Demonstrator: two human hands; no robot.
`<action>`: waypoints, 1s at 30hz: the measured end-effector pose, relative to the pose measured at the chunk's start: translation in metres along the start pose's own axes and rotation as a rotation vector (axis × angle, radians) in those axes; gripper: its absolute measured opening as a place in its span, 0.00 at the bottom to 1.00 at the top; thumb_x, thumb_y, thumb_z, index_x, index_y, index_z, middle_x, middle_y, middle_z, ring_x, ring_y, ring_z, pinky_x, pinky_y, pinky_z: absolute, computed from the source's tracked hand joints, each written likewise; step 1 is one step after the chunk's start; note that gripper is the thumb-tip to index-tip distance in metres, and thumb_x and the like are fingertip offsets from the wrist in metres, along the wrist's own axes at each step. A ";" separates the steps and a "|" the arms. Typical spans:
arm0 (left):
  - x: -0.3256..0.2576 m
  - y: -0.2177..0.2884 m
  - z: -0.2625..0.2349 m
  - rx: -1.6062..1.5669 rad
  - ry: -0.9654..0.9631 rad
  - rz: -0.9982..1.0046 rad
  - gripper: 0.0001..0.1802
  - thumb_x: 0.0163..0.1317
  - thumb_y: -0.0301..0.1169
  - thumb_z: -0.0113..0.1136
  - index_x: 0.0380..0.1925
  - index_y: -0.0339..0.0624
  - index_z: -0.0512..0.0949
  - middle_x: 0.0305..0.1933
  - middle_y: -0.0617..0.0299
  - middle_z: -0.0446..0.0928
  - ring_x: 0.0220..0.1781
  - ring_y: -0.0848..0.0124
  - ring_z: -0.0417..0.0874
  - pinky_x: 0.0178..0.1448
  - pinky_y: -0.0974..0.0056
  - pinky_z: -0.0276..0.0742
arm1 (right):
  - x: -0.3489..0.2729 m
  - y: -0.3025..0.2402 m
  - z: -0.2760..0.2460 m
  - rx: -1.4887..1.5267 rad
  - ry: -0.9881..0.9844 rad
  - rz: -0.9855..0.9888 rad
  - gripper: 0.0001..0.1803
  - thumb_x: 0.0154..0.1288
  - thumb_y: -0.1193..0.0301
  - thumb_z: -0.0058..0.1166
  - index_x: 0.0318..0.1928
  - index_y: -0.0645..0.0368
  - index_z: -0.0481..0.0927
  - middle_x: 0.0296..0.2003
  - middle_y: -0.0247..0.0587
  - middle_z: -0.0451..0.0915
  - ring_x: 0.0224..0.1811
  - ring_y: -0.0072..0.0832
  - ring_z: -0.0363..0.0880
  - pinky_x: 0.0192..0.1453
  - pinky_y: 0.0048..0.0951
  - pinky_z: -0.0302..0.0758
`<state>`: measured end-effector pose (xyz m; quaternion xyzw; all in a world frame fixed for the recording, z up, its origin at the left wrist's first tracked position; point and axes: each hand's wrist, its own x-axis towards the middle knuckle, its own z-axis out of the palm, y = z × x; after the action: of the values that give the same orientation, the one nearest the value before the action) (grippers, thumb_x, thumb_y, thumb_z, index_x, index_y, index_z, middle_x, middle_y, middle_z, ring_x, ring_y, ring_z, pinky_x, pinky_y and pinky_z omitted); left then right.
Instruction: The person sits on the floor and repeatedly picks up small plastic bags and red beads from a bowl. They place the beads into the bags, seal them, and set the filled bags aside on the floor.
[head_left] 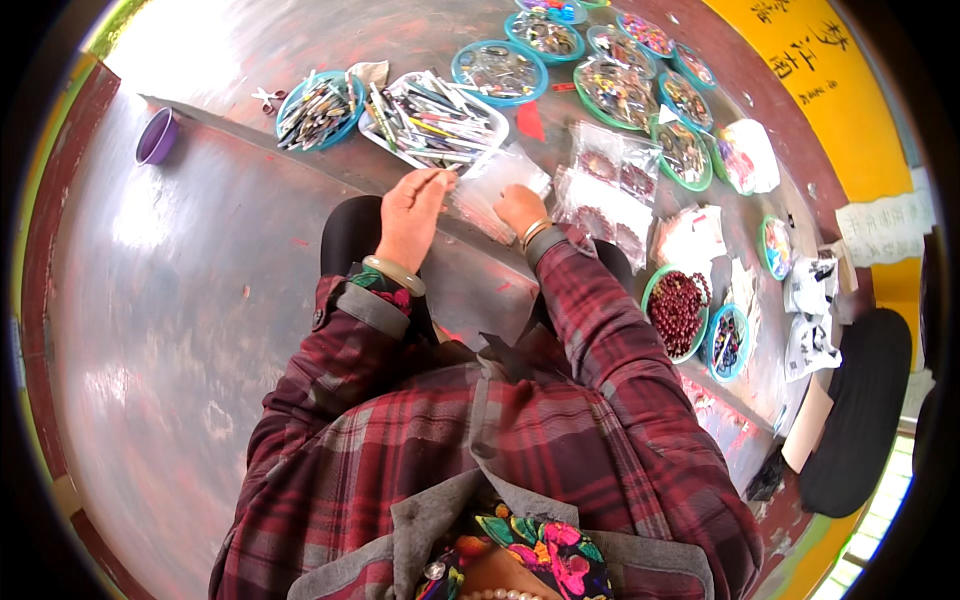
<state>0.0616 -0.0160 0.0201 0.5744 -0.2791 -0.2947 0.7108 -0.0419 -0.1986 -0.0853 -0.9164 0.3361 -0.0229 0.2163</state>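
Observation:
My left hand (408, 215) is raised beside the white tray (497, 120) of pens, its fingertips pinched together. Whatever they hold, if anything, is too small to make out. A stack of see-through plastic bags (478, 203) lies in front of me, between my two hands. At the right edge of those bags, my right hand (521, 209) is closed with its fingers curled on the plastic. To its right are several see-through packets (612, 185) with dark red bead bracelets inside.
A blue basket (320, 110) of pens sits at the far left, with scissors (268, 99) beside it. Further left is a purple bowl (157, 137). Several baskets of small goods stand far right. A green basket (676, 312) of dark red beads and a black seat (858, 412) are at right.

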 end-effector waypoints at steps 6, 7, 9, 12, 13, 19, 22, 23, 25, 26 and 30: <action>0.001 0.008 -0.007 -0.043 0.055 -0.079 0.10 0.64 0.30 0.50 0.38 0.37 0.78 0.40 0.62 0.80 0.43 0.75 0.79 0.41 0.71 0.71 | -0.011 0.008 0.061 -0.161 0.069 0.104 0.25 0.58 0.47 0.50 0.38 0.57 0.82 0.35 0.53 0.79 0.42 0.46 0.78 0.45 0.41 0.74; 0.002 0.010 -0.006 -0.047 0.062 -0.090 0.10 0.64 0.31 0.50 0.38 0.37 0.78 0.40 0.62 0.80 0.43 0.75 0.79 0.41 0.71 0.71 | -0.008 0.009 0.063 -0.194 0.036 0.119 0.26 0.60 0.46 0.48 0.40 0.55 0.82 0.40 0.50 0.78 0.46 0.45 0.76 0.47 0.41 0.74; 0.004 0.004 -0.006 -0.062 0.069 -0.120 0.10 0.64 0.30 0.50 0.38 0.37 0.78 0.40 0.63 0.80 0.42 0.75 0.79 0.41 0.71 0.71 | -0.005 0.013 0.068 -0.211 -0.003 0.093 0.26 0.60 0.45 0.47 0.43 0.52 0.81 0.39 0.50 0.78 0.44 0.46 0.77 0.47 0.41 0.74; 0.004 0.003 -0.007 -0.039 0.055 -0.155 0.09 0.64 0.30 0.50 0.37 0.38 0.78 0.39 0.63 0.80 0.42 0.75 0.79 0.41 0.71 0.70 | -0.004 -0.007 0.058 -0.180 -0.110 0.143 0.16 0.56 0.59 0.52 0.39 0.57 0.81 0.38 0.49 0.79 0.45 0.45 0.77 0.47 0.41 0.75; 0.003 0.004 -0.007 -0.041 0.066 -0.177 0.09 0.64 0.30 0.50 0.37 0.38 0.78 0.39 0.63 0.80 0.43 0.75 0.79 0.41 0.71 0.70 | -0.005 -0.017 0.049 -0.164 -0.151 0.177 0.12 0.55 0.67 0.54 0.37 0.60 0.81 0.39 0.49 0.79 0.45 0.44 0.77 0.48 0.41 0.75; 0.006 0.007 -0.005 0.006 0.026 -0.191 0.09 0.63 0.30 0.51 0.37 0.38 0.78 0.39 0.64 0.80 0.42 0.75 0.79 0.41 0.71 0.70 | -0.003 -0.009 0.049 -0.037 -0.174 0.157 0.26 0.57 0.42 0.43 0.50 0.42 0.75 0.34 0.55 0.80 0.40 0.47 0.79 0.43 0.43 0.73; 0.005 0.006 -0.003 -0.010 0.028 -0.208 0.10 0.63 0.31 0.51 0.37 0.38 0.78 0.39 0.64 0.80 0.42 0.75 0.79 0.41 0.71 0.70 | -0.003 -0.001 0.056 0.013 -0.141 0.128 0.33 0.55 0.35 0.43 0.48 0.45 0.78 0.31 0.55 0.80 0.38 0.48 0.79 0.41 0.43 0.72; 0.005 0.006 -0.003 -0.011 0.020 -0.206 0.10 0.63 0.31 0.51 0.37 0.38 0.78 0.39 0.64 0.80 0.42 0.75 0.79 0.41 0.71 0.70 | -0.002 0.001 0.057 0.009 -0.136 0.145 0.34 0.54 0.35 0.44 0.46 0.49 0.79 0.31 0.55 0.80 0.37 0.48 0.79 0.41 0.43 0.72; 0.005 0.005 -0.003 -0.011 0.009 -0.202 0.10 0.64 0.31 0.51 0.37 0.37 0.78 0.39 0.64 0.80 0.42 0.76 0.79 0.41 0.71 0.70 | 0.004 -0.001 0.055 -0.058 -0.161 0.252 0.37 0.52 0.34 0.45 0.40 0.56 0.82 0.30 0.54 0.80 0.36 0.48 0.79 0.40 0.42 0.72; 0.005 0.005 -0.004 -0.002 0.017 -0.203 0.10 0.64 0.31 0.51 0.37 0.37 0.78 0.39 0.64 0.80 0.42 0.76 0.79 0.41 0.71 0.70 | 0.003 -0.004 0.051 -0.036 -0.160 0.257 0.38 0.52 0.34 0.46 0.38 0.58 0.82 0.29 0.54 0.80 0.36 0.48 0.79 0.40 0.42 0.72; 0.006 0.004 -0.006 0.045 0.031 -0.188 0.11 0.63 0.32 0.51 0.37 0.37 0.78 0.38 0.63 0.80 0.41 0.76 0.79 0.40 0.71 0.71 | 0.000 -0.002 0.040 0.029 -0.153 0.243 0.38 0.51 0.35 0.47 0.37 0.60 0.83 0.30 0.52 0.81 0.36 0.47 0.78 0.40 0.40 0.72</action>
<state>0.0703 -0.0155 0.0228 0.6182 -0.2195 -0.3449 0.6713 -0.0327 -0.1819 -0.1209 -0.8647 0.4267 0.0687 0.2559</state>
